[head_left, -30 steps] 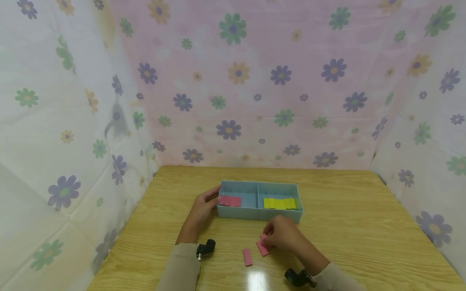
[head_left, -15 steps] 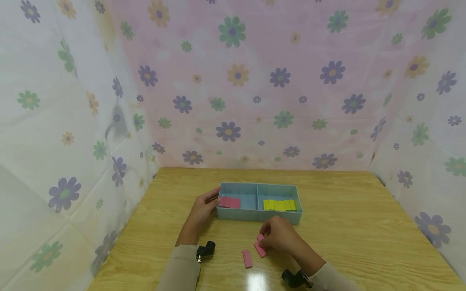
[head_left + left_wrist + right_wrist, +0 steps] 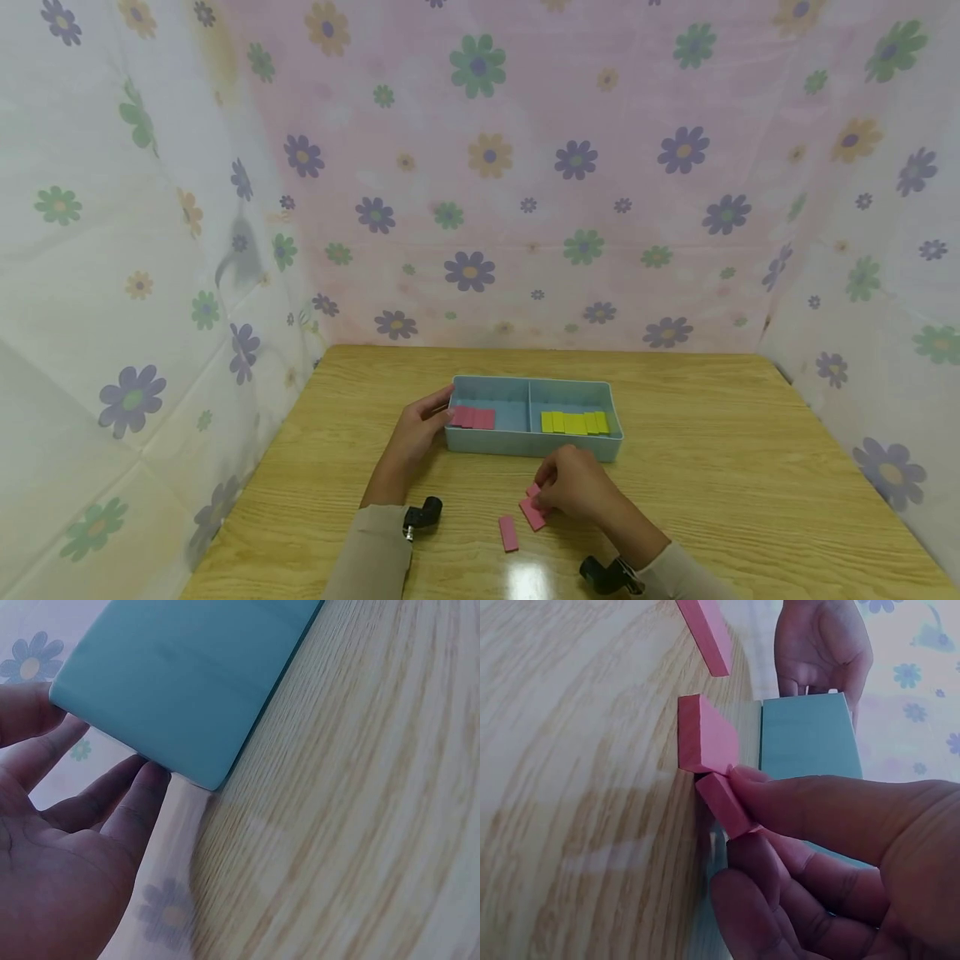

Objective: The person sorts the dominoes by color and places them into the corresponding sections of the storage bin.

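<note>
Pinching one pink block (image 3: 724, 804) at lower centre of the frame to lift it beside two others, the right hand (image 3: 577, 487) works while the left hand's (image 3: 412, 433) straight fingers brace the blue tray (image 3: 525, 442).

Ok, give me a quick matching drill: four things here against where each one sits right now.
Things:
1. yellow blocks
2. left hand
3. lone pink block
4. right hand

Places:
A. flat on the table, untouched
B. right compartment of the tray
C. pinching a pink block near the tray's front
D. against the tray's left end

Pairs: 1-B, 2-D, 3-A, 4-C
</note>
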The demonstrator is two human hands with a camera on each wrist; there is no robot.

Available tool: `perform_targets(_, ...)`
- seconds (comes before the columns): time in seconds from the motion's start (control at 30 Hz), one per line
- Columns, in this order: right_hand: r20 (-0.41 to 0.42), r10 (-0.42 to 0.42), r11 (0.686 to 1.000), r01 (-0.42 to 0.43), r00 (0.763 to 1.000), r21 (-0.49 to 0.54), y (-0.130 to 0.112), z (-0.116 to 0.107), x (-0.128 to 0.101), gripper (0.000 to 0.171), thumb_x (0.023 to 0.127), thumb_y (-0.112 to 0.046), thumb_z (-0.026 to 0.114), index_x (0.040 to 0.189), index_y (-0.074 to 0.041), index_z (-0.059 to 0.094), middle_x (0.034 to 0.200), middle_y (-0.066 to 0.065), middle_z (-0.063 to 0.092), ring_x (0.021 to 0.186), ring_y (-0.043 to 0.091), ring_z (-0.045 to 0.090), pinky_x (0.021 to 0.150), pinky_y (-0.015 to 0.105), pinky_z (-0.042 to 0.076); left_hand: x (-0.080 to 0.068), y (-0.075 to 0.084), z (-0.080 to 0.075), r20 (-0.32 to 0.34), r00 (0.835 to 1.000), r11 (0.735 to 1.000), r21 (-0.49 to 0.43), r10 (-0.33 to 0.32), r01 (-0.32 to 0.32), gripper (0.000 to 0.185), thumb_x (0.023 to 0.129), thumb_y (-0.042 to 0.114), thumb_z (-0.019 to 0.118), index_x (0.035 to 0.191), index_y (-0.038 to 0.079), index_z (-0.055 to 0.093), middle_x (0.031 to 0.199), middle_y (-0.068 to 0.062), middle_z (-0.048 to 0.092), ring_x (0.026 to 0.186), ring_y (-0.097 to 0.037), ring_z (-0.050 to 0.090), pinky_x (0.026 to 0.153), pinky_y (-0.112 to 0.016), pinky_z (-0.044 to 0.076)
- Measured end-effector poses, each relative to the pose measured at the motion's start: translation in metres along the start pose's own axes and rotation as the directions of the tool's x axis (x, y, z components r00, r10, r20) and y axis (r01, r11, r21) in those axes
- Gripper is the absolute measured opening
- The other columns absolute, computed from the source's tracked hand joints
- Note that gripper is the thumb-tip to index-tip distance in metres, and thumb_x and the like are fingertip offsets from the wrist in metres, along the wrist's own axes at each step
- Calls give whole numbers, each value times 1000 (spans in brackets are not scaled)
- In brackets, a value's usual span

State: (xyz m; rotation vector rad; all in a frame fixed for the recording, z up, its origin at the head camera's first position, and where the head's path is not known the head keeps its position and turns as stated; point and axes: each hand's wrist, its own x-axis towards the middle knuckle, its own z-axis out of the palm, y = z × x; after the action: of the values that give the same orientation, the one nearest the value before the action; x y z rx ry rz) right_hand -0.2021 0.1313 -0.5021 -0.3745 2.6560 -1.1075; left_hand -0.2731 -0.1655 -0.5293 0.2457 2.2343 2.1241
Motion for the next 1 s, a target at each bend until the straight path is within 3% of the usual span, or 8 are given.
perform_targets(0.33, -13, 14, 999, -13, 1000, 29, -8, -4, 1, 13, 78, -10, 86, 88, -8, 79, 81, -2, 71, 76, 14, 64, 63, 31, 54, -1, 1, 0, 3, 1000, 1000, 7, -5, 5, 49, 104, 7, 60, 153, 8, 52, 157, -18, 49, 147, -36, 45, 117, -44, 44)
perform_targets(0.57, -44, -15, 1000, 15, 999, -20, -15, -10, 1, 7, 80, -9, 80, 87, -12, 80, 83, -4, 72, 77, 13, 64, 64, 31, 55, -1, 2, -1, 21, 1000, 1000, -3, 2, -2, 50, 105, 6, 58, 154, 7, 49, 158, -20, 47, 146, -38, 46, 114, -40, 47)
perform_targets(1.0, -76, -80, 996, 83, 994, 42, -27, -23, 7, 4, 83, -11, 82, 87, -11, 81, 79, -3, 74, 73, 11, 68, 63, 30, 57, -3, 3, 0, 31, 999, 1000, 7, -8, 8, 50, 105, 4, 57, 154, 7, 49, 160, -19, 44, 147, -39, 43, 116, -44, 44)
